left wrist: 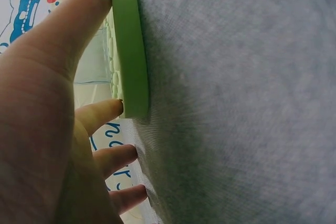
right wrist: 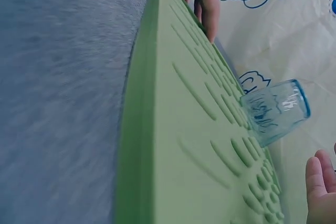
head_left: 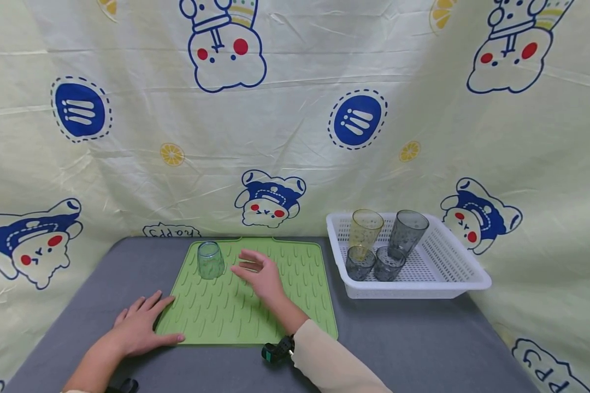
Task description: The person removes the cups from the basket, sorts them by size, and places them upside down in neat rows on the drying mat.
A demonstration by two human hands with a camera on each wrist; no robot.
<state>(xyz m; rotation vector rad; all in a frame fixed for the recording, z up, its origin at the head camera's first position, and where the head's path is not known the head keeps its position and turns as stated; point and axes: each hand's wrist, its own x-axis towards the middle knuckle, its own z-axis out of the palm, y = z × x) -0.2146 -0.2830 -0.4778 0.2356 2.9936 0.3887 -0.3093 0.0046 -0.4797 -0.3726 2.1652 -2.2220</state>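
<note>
A bluish see-through glass [head_left: 211,261] stands on the green ribbed mat [head_left: 211,322], near its back left corner, narrower end up. My right hand [head_left: 261,275] hovers over the mat just right of the glass, fingers extended and a gap between them and it. Part of that hand [right wrist: 321,187] shows at the edge of the right wrist view, apart from the glass. At the mat's front left corner rests my left hand [head_left: 140,330], fingers spread; its thumb and index finger touch the mat's edge, while other fingertips reach the grey tabletop.
Right of the mat, a white perforated basket [head_left: 442,289] holds a yellowish tall glass [head_left: 365,229], a grey tall glass [head_left: 408,232] and two short grey glasses. The grey tabletop [head_left: 398,338] runs back to a patterned curtain [head_left: 295,125].
</note>
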